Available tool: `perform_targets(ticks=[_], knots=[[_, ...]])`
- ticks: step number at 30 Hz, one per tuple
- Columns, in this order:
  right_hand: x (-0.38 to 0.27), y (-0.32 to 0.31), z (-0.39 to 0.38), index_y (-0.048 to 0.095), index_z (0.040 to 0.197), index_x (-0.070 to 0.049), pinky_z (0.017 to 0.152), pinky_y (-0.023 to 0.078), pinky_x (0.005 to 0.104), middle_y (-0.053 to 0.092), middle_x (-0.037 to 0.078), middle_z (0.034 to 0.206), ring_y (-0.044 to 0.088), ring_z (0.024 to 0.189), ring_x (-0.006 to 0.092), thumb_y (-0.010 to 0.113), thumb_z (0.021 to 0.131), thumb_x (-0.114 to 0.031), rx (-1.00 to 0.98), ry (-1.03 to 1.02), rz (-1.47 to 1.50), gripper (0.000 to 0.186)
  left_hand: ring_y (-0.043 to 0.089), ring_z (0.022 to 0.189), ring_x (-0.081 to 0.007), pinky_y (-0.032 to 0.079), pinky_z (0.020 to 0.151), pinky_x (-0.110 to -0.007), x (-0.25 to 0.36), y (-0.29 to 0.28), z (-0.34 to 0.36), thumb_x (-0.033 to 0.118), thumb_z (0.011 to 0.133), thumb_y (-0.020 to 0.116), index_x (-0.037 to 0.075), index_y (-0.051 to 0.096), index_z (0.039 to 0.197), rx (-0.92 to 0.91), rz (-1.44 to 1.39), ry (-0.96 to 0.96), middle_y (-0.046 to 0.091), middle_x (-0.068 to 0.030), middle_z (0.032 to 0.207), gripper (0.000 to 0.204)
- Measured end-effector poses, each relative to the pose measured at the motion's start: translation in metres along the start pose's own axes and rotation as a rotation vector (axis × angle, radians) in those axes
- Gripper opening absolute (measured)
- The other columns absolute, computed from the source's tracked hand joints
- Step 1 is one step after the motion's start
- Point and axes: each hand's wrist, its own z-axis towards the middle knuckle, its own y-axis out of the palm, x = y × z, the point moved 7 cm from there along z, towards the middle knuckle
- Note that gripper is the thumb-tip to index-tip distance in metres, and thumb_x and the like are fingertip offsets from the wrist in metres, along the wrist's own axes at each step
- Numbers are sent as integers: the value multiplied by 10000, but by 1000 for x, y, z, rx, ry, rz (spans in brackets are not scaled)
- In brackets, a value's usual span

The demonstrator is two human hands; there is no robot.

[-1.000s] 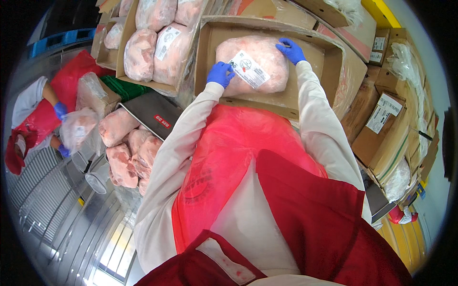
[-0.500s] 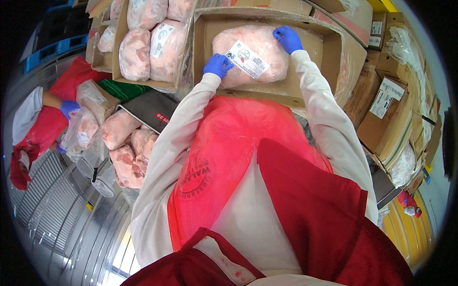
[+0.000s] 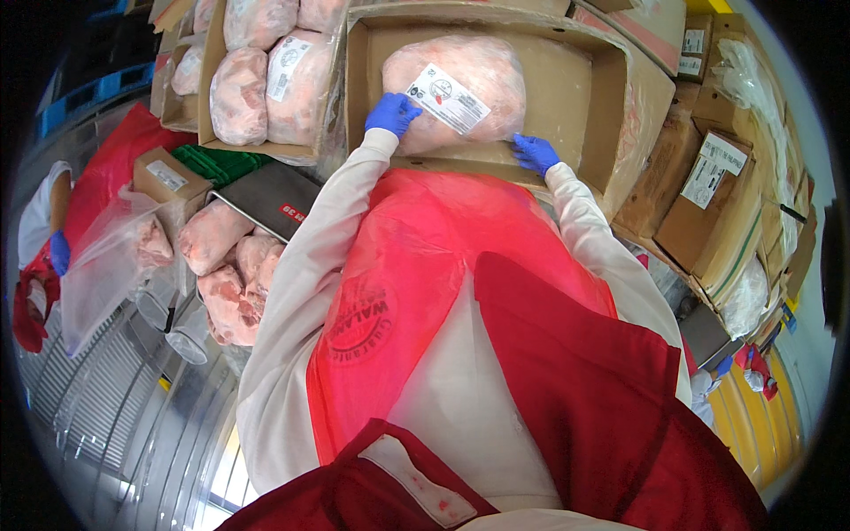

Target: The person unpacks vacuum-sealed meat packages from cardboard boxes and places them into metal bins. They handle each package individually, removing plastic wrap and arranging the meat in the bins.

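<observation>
Wrapped meat inside open box, toward its left end. Label on top (white, set aslant). Left hand on meat's left edge, fingers by label; pinching or just resting, cannot tell. Right hand loose, grasping nothing, by meat's lower right corner. Left of box: second box, bagged cuts inside.

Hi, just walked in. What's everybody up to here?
Someone in blue gloves is handling a labelled, plastic-wrapped piece of meat lying in an open carton. Their left hand is on its left end, beside the label; their right hand is at its near right corner. More wrapped pieces fill a second carton to the left. Farther left, a co-worker's gloved hand is beside a clear bag.
</observation>
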Motion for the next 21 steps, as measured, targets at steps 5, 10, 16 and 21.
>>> perform_targets(ticks=[5,10,16,21], knots=[[9,16,15,590,1045,-51,745,538,297,629,96,973,615,917,200,612,874,-280,-139,-3,576,286,545,706,-312,450,671,-381,0,1,0,345,706,739,40,590,769,-27,67,-1,579,-159,794,346],[17,11,32,591,969,-66,667,532,263,630,65,885,613,747,168,587,890,-236,-141,-65,523,188,531,683,-324,440,653,-386,-6,5,2,339,705,740,33,584,745,-36,35,17,572,-164,767,345],[16,-13,28,590,882,-90,529,465,240,601,30,791,541,604,119,576,886,-218,-261,-186,-67,129,535,694,-328,439,654,-399,3,-2,0,358,710,729,41,573,747,-26,35,21,571,-162,778,355],[30,-72,39,592,947,-91,552,452,234,593,2,800,547,647,104,630,850,-283,-79,-156,-393,219,547,750,-344,448,688,-408,-8,7,-2,394,731,705,62,575,771,-97,3,-69,569,-158,809,359]])
